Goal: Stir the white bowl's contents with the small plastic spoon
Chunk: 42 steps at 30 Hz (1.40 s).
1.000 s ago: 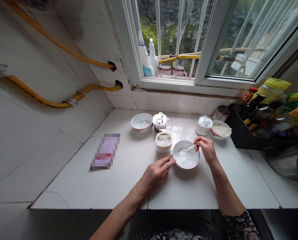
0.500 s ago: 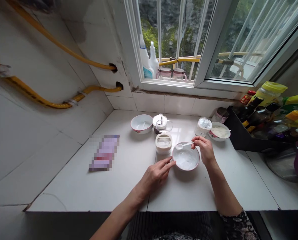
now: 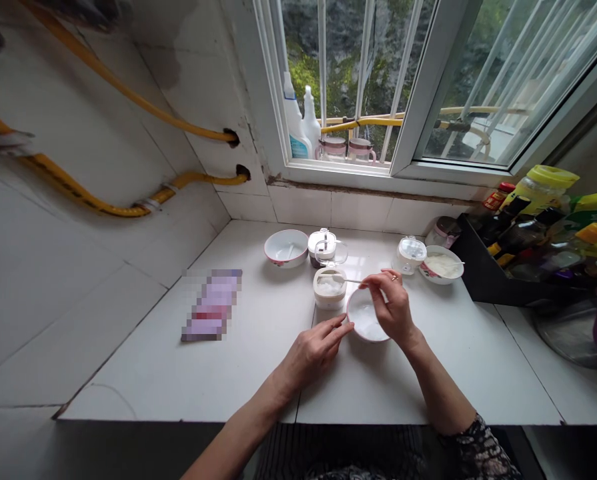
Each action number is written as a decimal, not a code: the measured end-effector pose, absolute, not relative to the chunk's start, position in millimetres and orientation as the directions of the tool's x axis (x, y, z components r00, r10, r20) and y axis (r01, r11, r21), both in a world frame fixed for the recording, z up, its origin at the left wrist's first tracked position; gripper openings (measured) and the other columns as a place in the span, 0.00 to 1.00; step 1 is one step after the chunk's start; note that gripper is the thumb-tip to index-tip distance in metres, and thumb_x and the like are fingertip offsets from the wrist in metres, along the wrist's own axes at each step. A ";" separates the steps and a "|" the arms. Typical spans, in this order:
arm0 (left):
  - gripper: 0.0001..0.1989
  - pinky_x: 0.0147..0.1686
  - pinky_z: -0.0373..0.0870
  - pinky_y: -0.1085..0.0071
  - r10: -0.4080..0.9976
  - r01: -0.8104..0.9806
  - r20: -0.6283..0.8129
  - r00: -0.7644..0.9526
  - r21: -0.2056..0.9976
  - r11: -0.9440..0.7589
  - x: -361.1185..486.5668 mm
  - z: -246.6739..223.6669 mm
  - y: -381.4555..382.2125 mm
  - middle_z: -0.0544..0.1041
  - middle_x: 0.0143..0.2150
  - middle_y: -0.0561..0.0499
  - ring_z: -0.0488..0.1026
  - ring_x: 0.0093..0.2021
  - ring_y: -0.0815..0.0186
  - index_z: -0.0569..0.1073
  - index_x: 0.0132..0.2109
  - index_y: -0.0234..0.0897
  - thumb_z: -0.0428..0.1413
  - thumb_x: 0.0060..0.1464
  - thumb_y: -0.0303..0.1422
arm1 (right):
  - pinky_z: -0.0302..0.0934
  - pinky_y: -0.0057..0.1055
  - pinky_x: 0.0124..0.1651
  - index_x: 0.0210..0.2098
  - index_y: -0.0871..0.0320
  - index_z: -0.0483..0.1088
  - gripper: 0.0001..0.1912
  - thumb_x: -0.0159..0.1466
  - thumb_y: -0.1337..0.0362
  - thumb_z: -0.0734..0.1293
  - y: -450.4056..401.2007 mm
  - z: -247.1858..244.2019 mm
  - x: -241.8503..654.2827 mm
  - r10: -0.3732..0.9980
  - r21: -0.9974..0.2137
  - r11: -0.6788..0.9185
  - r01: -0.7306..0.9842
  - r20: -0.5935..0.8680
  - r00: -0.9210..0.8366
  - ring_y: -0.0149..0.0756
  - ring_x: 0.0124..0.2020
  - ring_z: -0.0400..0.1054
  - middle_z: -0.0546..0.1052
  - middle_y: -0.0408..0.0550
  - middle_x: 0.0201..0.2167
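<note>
My right hand (image 3: 391, 303) pinches the handle of a small white spoon (image 3: 353, 280), whose head is at the mouth of an open seasoning jar (image 3: 329, 301) with white grains inside. Just in front of that jar stands a white bowl with a pink rim (image 3: 365, 319); a white substance lies at its bottom, and my right hand covers part of it. The fingers of my left hand (image 3: 318, 347) hold the bowl's rim at its left side. Behind the open jar is a second seasoning jar (image 3: 321, 247) with a clear lid.
A larger bowl (image 3: 284, 248) with a spoon inside stands at the back. To the right are a lidded jar (image 3: 411, 255), a bowl of white contents (image 3: 442, 265) and a black box of bottles (image 3: 483, 273). A blurred purple packet (image 3: 212, 307) lies left.
My right hand has moved left with the spoon, from above the bowl to the open jar's mouth. My left hand has stayed at the bowl's rim.
</note>
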<state>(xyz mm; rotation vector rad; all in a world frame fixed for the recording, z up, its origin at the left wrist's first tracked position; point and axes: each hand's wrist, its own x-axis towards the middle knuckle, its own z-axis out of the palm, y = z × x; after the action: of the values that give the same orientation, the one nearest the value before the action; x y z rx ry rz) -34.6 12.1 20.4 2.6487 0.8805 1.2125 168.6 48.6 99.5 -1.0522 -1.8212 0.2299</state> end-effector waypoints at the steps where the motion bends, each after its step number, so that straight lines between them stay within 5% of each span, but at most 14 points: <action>1: 0.22 0.49 0.80 0.66 0.541 0.461 0.663 0.517 0.317 -0.829 -34.7 20.8 12.0 0.77 0.56 0.39 0.77 0.55 0.60 0.69 0.61 0.35 0.47 0.63 0.19 | 0.57 0.45 0.55 0.35 0.53 0.71 0.08 0.65 0.67 0.60 47.9 100.1 174.5 0.757 -0.606 0.577 0.547 0.648 -0.081 0.40 0.33 0.71 0.80 0.45 0.28; 6: 0.23 0.49 0.80 0.65 0.539 0.456 0.662 0.521 0.317 -0.831 -35.2 20.5 12.0 0.77 0.56 0.39 0.77 0.55 0.60 0.69 0.61 0.35 0.47 0.62 0.18 | 0.59 0.41 0.47 0.26 0.52 0.69 0.09 0.60 0.66 0.60 48.3 95.8 207.8 0.851 -0.747 0.382 0.544 0.514 0.108 0.42 0.31 0.67 0.72 0.42 0.17; 14: 0.23 0.50 0.80 0.65 0.537 0.453 0.663 0.522 0.317 -0.833 -35.8 20.8 12.6 0.77 0.56 0.40 0.77 0.55 0.61 0.69 0.61 0.36 0.47 0.62 0.18 | 0.56 0.41 0.52 0.23 0.53 0.68 0.10 0.56 0.70 0.59 54.3 82.6 210.0 0.893 -0.637 0.380 0.670 0.443 -0.085 0.39 0.30 0.66 0.74 0.41 0.20; 20: 0.23 0.50 0.80 0.65 0.543 0.452 0.656 0.524 0.327 -0.830 -36.1 20.1 12.6 0.77 0.56 0.40 0.77 0.55 0.60 0.69 0.61 0.36 0.47 0.62 0.18 | 0.56 0.41 0.52 0.22 0.53 0.68 0.10 0.55 0.70 0.58 51.9 82.0 201.5 0.927 -0.700 0.356 0.619 0.349 -0.139 0.37 0.26 0.66 0.73 0.40 0.16; 23: 0.24 0.50 0.80 0.65 0.544 0.449 0.658 0.521 0.330 -0.830 -36.2 20.2 12.6 0.77 0.56 0.40 0.77 0.55 0.60 0.69 0.62 0.36 0.47 0.62 0.18 | 0.58 0.40 0.50 0.21 0.53 0.68 0.10 0.54 0.68 0.58 51.7 85.0 203.2 0.945 -0.783 0.297 0.546 0.322 -0.053 0.36 0.25 0.66 0.72 0.40 0.15; 29: 0.24 0.50 0.80 0.66 0.542 0.451 0.656 0.525 0.325 -0.831 -36.3 21.0 12.5 0.77 0.56 0.40 0.77 0.55 0.61 0.69 0.62 0.37 0.47 0.61 0.18 | 0.59 0.32 0.31 0.22 0.55 0.70 0.07 0.51 0.62 0.61 54.5 89.6 207.3 0.993 -0.981 0.065 0.182 0.082 0.083 0.34 0.20 0.63 0.70 0.41 0.14; 37: 0.24 0.49 0.80 0.65 0.529 0.451 0.670 0.521 0.310 -0.837 -35.3 19.1 13.7 0.77 0.56 0.40 0.77 0.55 0.60 0.69 0.62 0.36 0.47 0.61 0.18 | 0.61 0.34 0.31 0.22 0.57 0.72 0.06 0.49 0.61 0.65 57.1 91.7 208.0 0.992 -1.000 -0.013 -0.006 -0.013 0.123 0.34 0.21 0.64 0.71 0.42 0.14; 42: 0.25 0.48 0.81 0.65 0.531 0.458 0.666 0.524 0.305 -0.835 -35.0 19.2 13.1 0.77 0.56 0.40 0.77 0.55 0.60 0.68 0.63 0.36 0.47 0.61 0.18 | 0.65 0.35 0.35 0.28 0.57 0.72 0.07 0.53 0.60 0.66 57.9 92.5 196.4 0.986 -0.996 0.088 -0.019 0.085 0.147 0.35 0.24 0.68 0.75 0.43 0.19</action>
<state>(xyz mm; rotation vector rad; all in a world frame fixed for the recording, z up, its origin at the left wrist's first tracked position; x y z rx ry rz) -35.0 13.1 19.2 2.6615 0.8663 1.2122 196.4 57.9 92.5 -1.1931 -1.1229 1.0506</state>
